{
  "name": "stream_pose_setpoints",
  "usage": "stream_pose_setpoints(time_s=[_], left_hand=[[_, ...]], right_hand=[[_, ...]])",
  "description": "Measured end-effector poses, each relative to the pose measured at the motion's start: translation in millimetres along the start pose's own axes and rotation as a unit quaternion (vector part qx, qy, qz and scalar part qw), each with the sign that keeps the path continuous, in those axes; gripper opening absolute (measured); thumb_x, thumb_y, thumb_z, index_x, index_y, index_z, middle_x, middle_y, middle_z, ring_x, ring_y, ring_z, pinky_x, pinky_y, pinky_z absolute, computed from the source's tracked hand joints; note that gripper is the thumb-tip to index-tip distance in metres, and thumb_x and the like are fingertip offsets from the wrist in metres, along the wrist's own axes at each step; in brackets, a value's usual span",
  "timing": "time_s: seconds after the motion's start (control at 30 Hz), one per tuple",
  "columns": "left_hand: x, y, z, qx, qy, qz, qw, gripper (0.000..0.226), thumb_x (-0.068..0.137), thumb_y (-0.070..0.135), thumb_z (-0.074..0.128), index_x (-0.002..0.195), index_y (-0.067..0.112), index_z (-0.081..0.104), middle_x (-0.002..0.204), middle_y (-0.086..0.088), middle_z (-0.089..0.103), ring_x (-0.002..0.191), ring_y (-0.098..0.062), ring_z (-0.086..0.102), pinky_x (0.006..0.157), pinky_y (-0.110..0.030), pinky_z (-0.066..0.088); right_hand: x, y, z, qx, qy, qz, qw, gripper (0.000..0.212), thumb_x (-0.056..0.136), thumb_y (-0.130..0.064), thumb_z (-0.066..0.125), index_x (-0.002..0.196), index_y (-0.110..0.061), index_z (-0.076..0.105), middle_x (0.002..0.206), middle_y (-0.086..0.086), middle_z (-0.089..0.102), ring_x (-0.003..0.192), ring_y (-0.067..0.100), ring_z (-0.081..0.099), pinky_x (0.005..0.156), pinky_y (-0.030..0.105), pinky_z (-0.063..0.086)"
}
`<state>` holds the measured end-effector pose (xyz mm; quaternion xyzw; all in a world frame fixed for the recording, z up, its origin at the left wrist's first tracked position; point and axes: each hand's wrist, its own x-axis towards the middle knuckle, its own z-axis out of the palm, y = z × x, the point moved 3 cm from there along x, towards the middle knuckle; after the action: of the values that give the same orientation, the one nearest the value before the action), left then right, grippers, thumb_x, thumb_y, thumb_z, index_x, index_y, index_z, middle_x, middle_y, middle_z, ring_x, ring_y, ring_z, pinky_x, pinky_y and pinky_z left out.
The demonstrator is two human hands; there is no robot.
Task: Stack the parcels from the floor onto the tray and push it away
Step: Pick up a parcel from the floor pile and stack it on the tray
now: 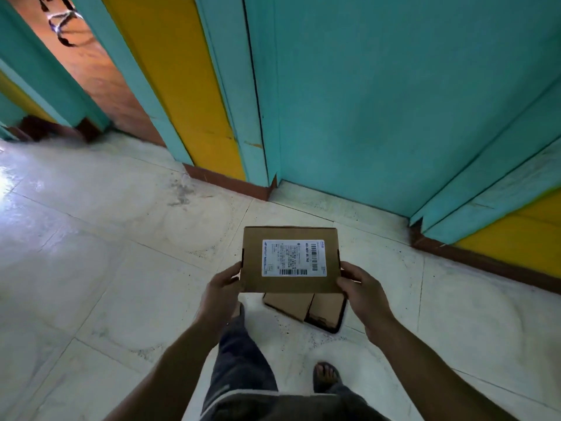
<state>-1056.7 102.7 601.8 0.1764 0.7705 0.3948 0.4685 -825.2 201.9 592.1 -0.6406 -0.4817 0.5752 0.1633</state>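
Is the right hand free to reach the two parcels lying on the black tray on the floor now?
Probably not yet. The right hand and left hand both grip the labelled parcel, which hangs over the tray and partly covers the two parcels there.

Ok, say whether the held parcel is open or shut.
Shut: the parcel lies flat-topped, label up, no flap lifted, left hand and right hand gripping its sides.

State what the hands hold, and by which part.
A labelled cardboard parcel: the left hand grips its left edge, the right hand its right edge, both near the corners closest to the person.
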Motion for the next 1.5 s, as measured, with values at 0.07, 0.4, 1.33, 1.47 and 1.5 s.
stream_pose_setpoints(time_s=[0.07, 0.4, 1.33, 1.47, 1.5], left_hand=[[49, 4, -21, 0.014, -0.040, -0.015, 0.999, 0.041, 0.095, 0.003, 0.048, 0.120, 0.029, 0.067, 0.086, 0.020, 0.074, 0.085, -0.008, 0.061, 0.068, -0.021, 0.042], [189, -2, -48, 0.073, -0.149, -0.090, 0.982, 0.030, 0.097, 0.011, 0.055, 0.117, 0.028, 0.070, 0.116, 0.005, 0.070, 0.110, -0.019, 0.062, 0.094, -0.032, 0.050], [517, -304, 188, 0.227, -0.278, -0.070, 0.931, 0.037, 0.095, 0.001, 0.049, 0.094, 0.035, 0.064, 0.118, 0.004, 0.064, 0.108, -0.003, 0.061, 0.090, -0.016, 0.047], [534, -330, 195, 0.228, -0.272, -0.079, 0.932, 0.035, 0.095, 0.002, 0.049, 0.108, 0.030, 0.066, 0.115, 0.004, 0.067, 0.100, 0.003, 0.063, 0.077, -0.009, 0.049], [537, -335, 195, 0.226, -0.266, -0.084, 0.933, 0.036, 0.094, 0.003, 0.050, 0.109, 0.031, 0.067, 0.115, 0.005, 0.068, 0.100, 0.004, 0.063, 0.076, -0.009, 0.048]], right_hand=[[20, -8, 32, 0.007, 0.025, 0.025, 0.999, 0.033, 0.092, -0.015, 0.057, 0.109, -0.041, 0.066, 0.117, -0.006, 0.066, 0.108, 0.017, 0.061, 0.098, 0.041, 0.049], [75, -10, 114, -0.014, 0.100, 0.142, 0.985, 0.025, 0.097, -0.013, 0.048, 0.103, -0.032, 0.062, 0.101, -0.008, 0.063, 0.087, 0.011, 0.057, 0.074, 0.030, 0.048], [431, 361, 157, -0.009, 0.094, 0.191, 0.977, 0.041, 0.094, -0.002, 0.042, 0.122, -0.023, 0.064, 0.110, -0.009, 0.063, 0.087, -0.002, 0.055, 0.061, 0.011, 0.042], [448, 389, 167, 0.015, 0.094, 0.206, 0.974, 0.041, 0.095, 0.002, 0.041, 0.122, -0.020, 0.063, 0.096, -0.013, 0.058, 0.078, -0.005, 0.051, 0.048, 0.001, 0.039], [452, 394, 170, 0.019, 0.093, 0.207, 0.974, 0.043, 0.094, 0.003, 0.041, 0.122, -0.020, 0.063, 0.095, -0.013, 0.058, 0.078, -0.005, 0.051, 0.048, 0.000, 0.039]])
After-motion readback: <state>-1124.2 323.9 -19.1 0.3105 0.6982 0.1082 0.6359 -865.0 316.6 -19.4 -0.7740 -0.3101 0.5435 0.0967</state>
